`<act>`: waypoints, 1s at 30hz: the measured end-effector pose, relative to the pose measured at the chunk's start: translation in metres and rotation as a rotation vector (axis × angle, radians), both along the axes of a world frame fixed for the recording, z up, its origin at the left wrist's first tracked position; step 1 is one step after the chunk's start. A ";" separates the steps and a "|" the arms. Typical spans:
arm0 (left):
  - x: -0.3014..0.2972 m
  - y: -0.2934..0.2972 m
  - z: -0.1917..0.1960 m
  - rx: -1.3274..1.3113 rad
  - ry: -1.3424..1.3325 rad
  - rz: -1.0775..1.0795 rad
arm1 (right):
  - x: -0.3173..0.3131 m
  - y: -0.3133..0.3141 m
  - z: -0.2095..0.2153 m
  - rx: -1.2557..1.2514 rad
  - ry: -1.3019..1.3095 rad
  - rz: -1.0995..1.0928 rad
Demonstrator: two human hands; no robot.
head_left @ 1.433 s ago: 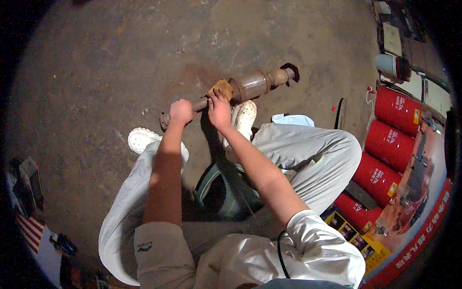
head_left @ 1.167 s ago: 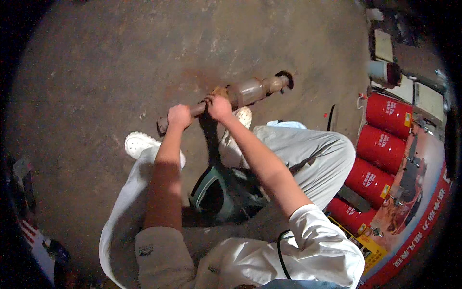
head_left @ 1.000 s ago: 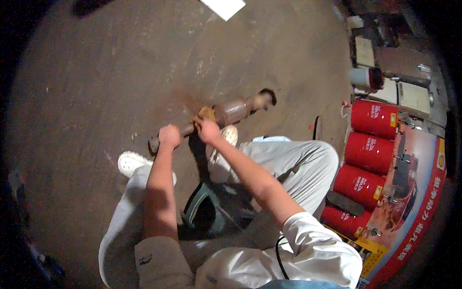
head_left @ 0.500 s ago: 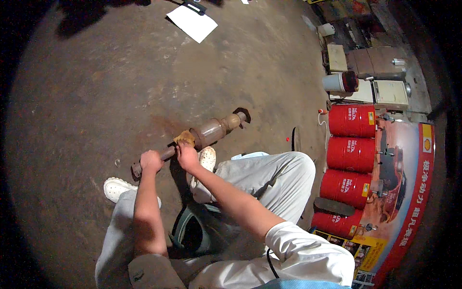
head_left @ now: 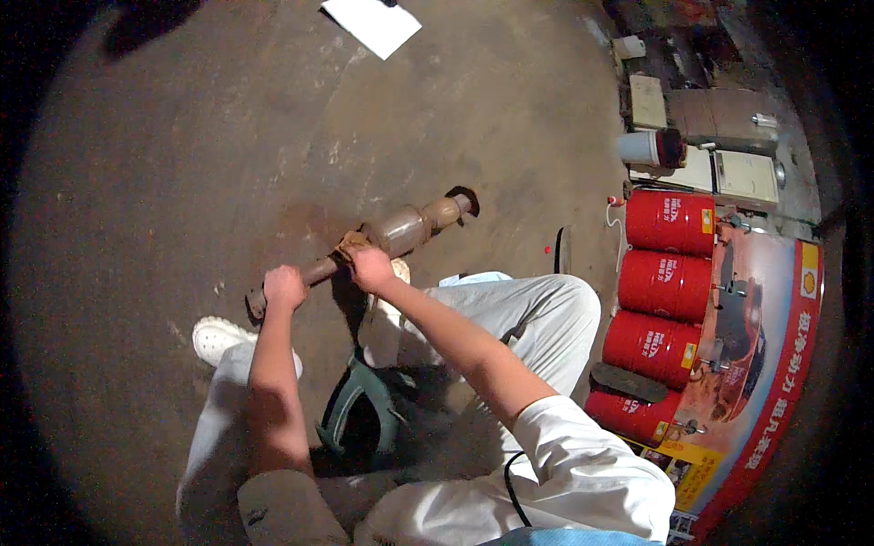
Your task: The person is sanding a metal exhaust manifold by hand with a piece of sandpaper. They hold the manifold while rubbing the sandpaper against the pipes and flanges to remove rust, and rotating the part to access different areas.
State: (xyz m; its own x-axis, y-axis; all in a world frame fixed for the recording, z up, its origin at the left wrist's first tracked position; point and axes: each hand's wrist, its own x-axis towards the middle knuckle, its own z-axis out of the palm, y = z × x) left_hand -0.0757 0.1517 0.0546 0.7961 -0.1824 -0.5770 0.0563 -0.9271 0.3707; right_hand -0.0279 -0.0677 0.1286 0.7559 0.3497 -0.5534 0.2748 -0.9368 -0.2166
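Observation:
A rusty exhaust pipe (head_left: 399,231) with a wide metal canister lies slantwise ahead of my feet, its dark flange (head_left: 466,199) at the far right end. My left hand (head_left: 285,288) is closed round the thin pipe close to its near left end. Just left of the canister, my right hand (head_left: 371,267) presses a crumpled tan cloth (head_left: 348,244) against the pipe. The cloth is partly hidden by that hand, and its fingers are curled over the pipe.
A dark green plastic object (head_left: 369,400), perhaps a stool, stands between my legs. White clogs (head_left: 218,341) are on my feet. Several red drums (head_left: 669,282) line the right side, with a grey bucket (head_left: 642,148) beyond. White paper (head_left: 373,25) lies on the concrete floor.
The view has tilted slightly, so floor, paper and pipe sit higher. My right hand now covers more of the cloth and hangs further over the pipe. My left hand keeps its grip.

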 end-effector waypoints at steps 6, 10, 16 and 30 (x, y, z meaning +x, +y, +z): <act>-0.003 -0.005 0.002 0.012 -0.024 0.022 | -0.011 0.005 -0.006 0.104 -0.221 -0.082; -0.001 -0.012 0.005 -0.006 -0.077 -0.009 | 0.001 0.011 -0.018 -0.063 -0.148 -0.114; 0.002 -0.019 0.005 -0.019 -0.059 -0.010 | 0.006 0.000 -0.031 0.036 -0.117 -0.166; 0.000 -0.017 0.002 -0.028 -0.107 -0.001 | -0.010 0.008 -0.040 0.242 -0.240 -0.105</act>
State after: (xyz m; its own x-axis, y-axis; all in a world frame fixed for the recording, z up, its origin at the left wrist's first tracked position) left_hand -0.0759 0.1342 0.0563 0.8527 -0.1981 -0.4833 0.0138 -0.9164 0.3999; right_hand -0.0380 -0.0593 0.0883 0.8933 0.3620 -0.2662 0.2493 -0.8922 -0.3766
